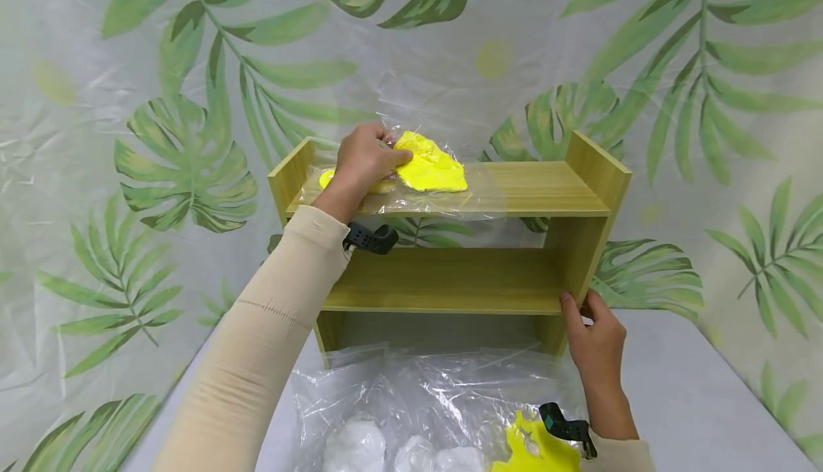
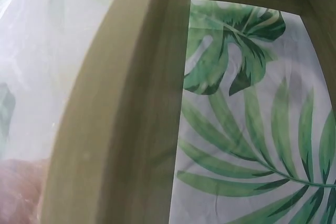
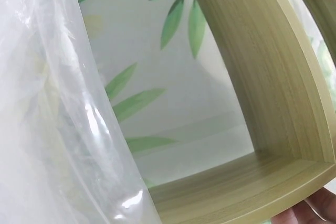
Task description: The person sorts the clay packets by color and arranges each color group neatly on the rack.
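On the top board of a small wooden shelf (image 1: 527, 193), my left hand (image 1: 369, 161) pinches a bright yellow, flattened, clay-like lump (image 1: 429, 165) by its left edge, thumb in front. Clear plastic film (image 1: 476, 186) lies under and around the lump and hangs over the board's front edge. Another yellow bit (image 1: 326, 178) shows left of the wrist. My right hand (image 1: 598, 340) grips the shelf's right side panel at the middle board, thumb in front and fingers behind. Its fingers (image 3: 302, 213) appear at the lower corner of the right wrist view.
In front of the shelf, clear plastic sheeting (image 1: 444, 379) covers part of the white table (image 1: 694, 386). White lumps (image 1: 356, 447) and a ragged yellow piece (image 1: 536, 450) lie there near the right forearm. A leaf-patterned curtain (image 1: 450, 58) hangs behind the shelf.
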Demonstrator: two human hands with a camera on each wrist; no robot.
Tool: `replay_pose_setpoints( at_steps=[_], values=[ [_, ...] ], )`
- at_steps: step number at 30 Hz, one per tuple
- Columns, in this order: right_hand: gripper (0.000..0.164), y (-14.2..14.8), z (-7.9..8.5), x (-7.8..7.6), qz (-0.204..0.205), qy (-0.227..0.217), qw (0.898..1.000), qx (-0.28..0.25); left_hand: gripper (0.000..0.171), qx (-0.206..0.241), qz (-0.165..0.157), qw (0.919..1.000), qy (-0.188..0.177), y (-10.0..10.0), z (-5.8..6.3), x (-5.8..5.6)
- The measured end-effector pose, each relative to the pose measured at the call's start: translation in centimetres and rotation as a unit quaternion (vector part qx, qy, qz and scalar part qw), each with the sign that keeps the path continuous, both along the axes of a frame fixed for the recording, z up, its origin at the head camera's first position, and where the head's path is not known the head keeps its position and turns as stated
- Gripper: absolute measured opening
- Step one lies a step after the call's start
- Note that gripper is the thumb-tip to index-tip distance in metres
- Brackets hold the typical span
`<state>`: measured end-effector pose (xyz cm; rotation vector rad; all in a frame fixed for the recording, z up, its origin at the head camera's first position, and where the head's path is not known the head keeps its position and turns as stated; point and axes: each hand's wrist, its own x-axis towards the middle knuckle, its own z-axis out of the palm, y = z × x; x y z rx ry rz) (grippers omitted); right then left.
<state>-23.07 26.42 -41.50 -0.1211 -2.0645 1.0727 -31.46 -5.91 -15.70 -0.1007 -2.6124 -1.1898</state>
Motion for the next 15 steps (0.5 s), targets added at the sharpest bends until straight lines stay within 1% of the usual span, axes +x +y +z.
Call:
replay_pose_setpoints(
  at_steps=[5,7,12,15],
  values=[
    [0.027,-0.01,0.09,-0.02,0.001,0.001,1.0,0.001,0.024,0.001,-0.005,1.0,0.007,-0.06,-0.23,0.07],
    [0.028,0.0,0.09,0.0,0.0,0.0,1.0,0.001,0.024,-0.006,-0.003,0.9999,0.012,0.0,-0.34,0.06],
    [0.027,-0.02,0.02,0.13,-0.001,-0.008,1.0,-0.003,0.026,-0.044,0.005,0.9987,0.025,0.23,-0.53,-0.04],
    [0.028,-0.01,0.01,0.17,0.0,-0.012,1.0,-0.003,0.031,-0.064,0.009,0.9976,0.024,0.35,-0.56,-0.06]
  ],
)
